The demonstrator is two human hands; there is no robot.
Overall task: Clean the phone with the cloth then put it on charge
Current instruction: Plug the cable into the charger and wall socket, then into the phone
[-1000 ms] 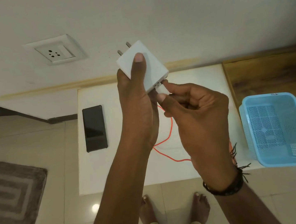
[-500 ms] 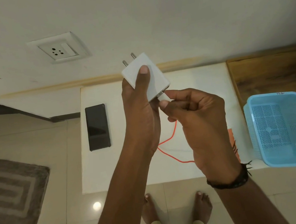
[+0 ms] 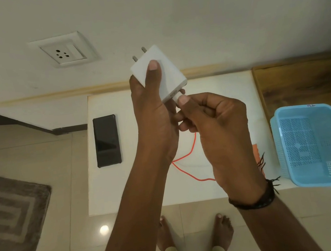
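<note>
White charger brick is gripped in the left hand, thumb laid across its face, pins aimed up toward the wall socket, which is well apart w/ nothing plugged in. Right hand pinches the white USB plug at the brick's lower end; seated or only nearly so, can't tell. Orange cable drops from there onto the counter & runs behind the right wrist. Phone lies flat, screen dark, on the counter's left part, apart from both hands, no cable in it. Progress, as a judgement: the wipe can't be confirmed from this view; an orange fabric sliver by the right wrist may be the cloth, mostly hidden. Charging part is underway but early: cable-to-brick join approx done. Left to do: brick into socket, switch on, other cable end into phone. Blue basket stands at the counter's right end.
</note>
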